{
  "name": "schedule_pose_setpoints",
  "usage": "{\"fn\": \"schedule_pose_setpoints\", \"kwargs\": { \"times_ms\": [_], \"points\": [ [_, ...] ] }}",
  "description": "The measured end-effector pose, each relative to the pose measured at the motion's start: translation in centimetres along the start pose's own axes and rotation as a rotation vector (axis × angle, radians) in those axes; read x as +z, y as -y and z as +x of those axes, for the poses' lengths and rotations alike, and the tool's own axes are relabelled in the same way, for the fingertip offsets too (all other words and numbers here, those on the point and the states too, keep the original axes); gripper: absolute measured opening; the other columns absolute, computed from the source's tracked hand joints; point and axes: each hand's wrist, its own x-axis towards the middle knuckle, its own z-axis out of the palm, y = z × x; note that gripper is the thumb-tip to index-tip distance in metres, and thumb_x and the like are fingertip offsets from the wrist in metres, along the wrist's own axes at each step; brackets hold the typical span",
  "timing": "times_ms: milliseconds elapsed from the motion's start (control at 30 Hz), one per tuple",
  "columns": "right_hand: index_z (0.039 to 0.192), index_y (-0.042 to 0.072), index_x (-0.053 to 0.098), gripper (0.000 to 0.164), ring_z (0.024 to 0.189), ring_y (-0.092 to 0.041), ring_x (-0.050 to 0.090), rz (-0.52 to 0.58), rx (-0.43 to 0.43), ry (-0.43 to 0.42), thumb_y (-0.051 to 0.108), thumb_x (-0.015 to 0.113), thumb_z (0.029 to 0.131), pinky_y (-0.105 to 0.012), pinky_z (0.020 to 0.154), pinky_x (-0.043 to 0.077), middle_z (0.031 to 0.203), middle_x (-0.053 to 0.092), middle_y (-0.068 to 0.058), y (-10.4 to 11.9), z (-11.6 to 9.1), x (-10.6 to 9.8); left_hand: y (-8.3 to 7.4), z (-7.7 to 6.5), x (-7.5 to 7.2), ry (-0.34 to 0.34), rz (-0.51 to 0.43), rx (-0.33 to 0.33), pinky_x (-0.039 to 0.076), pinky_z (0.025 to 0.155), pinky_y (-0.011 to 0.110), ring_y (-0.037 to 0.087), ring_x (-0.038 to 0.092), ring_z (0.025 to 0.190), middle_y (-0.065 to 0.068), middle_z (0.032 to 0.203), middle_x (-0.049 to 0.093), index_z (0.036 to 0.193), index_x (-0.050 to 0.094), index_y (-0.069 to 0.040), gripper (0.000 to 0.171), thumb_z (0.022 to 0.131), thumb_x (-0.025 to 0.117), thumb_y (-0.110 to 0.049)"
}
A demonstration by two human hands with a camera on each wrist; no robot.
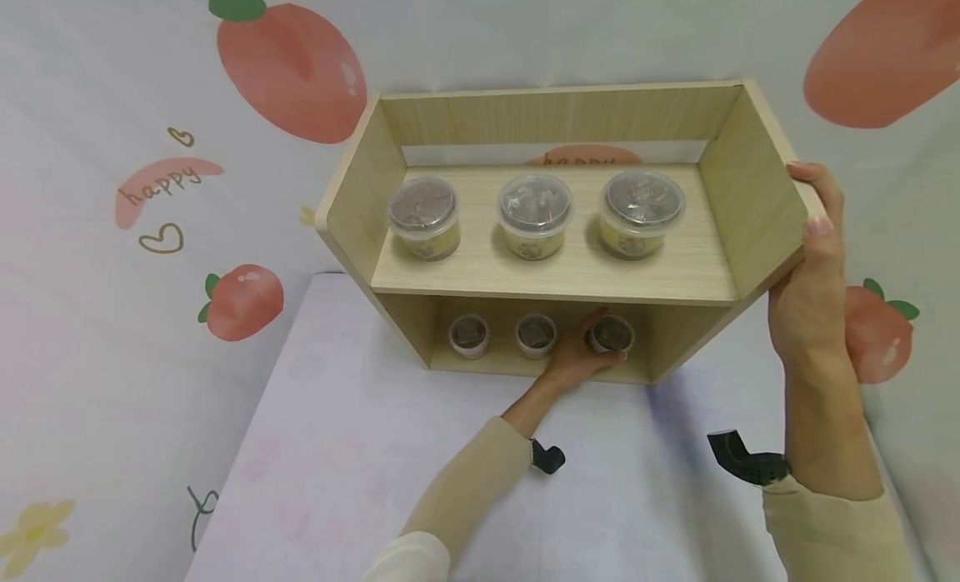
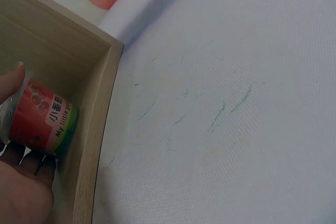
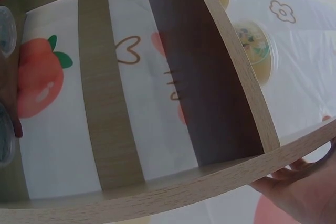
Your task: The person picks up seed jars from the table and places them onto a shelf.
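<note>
A two-tier light wooden shelf (image 1: 768, 198) stands by the wall. On its lower tier my left hand (image 1: 576, 361) holds the rightmost small cup (image 1: 612, 334), thumb on one side and fingers on the other. In the left wrist view that cup (image 2: 44, 114) has a red label with cherry tomatoes and a green base. Two similar cups, the middle one (image 1: 536, 335) and the left one (image 1: 469, 336), stand beside it. My right hand (image 1: 813, 269) grips the edge of the shelf's right side panel; the right wrist view shows its fingers (image 3: 283, 177) against the panel's outside.
Three larger lidded tubs, left (image 1: 424, 218), middle (image 1: 535, 216) and right (image 1: 641, 213), stand in a row on the upper tier. A white cloth (image 1: 337, 474) covers the table, and a fruit-printed cloth (image 1: 90, 82) hangs behind.
</note>
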Motion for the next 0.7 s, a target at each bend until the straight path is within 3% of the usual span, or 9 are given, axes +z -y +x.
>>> {"fn": "schedule_pose_setpoints", "kwargs": {
  "times_ms": [200,467,633,700],
  "points": [
    [0.133,0.007,0.052,0.045,0.101,-0.025,0.050,0.028,0.021,0.007,0.022,0.050,0.090,-0.027,0.077,0.043,0.129,0.048,-0.019,0.0,-0.1,-0.2,0.2,-0.1,0.3,0.020,0.010,-0.027,0.035,0.107,0.025,0.016,0.044,0.136,-0.004,0.151,0.045,0.157,0.029,-0.018,0.095,0.080,0.084,-0.030],
    [0.134,0.008,0.053,0.045,0.102,-0.025,0.049,0.019,0.024,0.004,0.021,0.047,0.091,-0.027,0.078,0.042,0.130,0.048,-0.018,-0.2,0.0,-0.3,0.5,-0.2,0.9,0.002,-0.039,-0.028,0.031,0.111,0.027,0.020,0.039,0.140,0.008,0.155,0.040,0.158,0.023,-0.011,0.103,0.078,0.085,-0.027],
    [0.140,0.012,0.053,0.050,0.108,-0.022,0.050,0.029,0.075,-0.042,0.019,0.043,0.092,-0.026,0.083,0.042,0.136,0.050,-0.015,0.2,-0.1,-0.3,0.5,-0.4,1.3,-0.030,0.007,-0.016,0.032,0.111,0.026,0.018,0.039,0.140,0.007,0.155,0.039,0.158,0.024,-0.012,0.104,0.076,0.086,-0.028],
    [0.146,0.015,0.048,0.053,0.118,-0.022,0.047,0.002,0.097,-0.058,0.020,0.043,0.094,-0.024,0.091,0.039,0.144,0.047,-0.012,0.5,-0.3,-0.4,0.4,-0.5,1.4,-0.039,0.022,-0.016,0.033,0.110,0.027,0.018,0.040,0.140,0.006,0.155,0.040,0.158,0.025,-0.015,0.102,0.077,0.086,-0.028]
  ]
}}
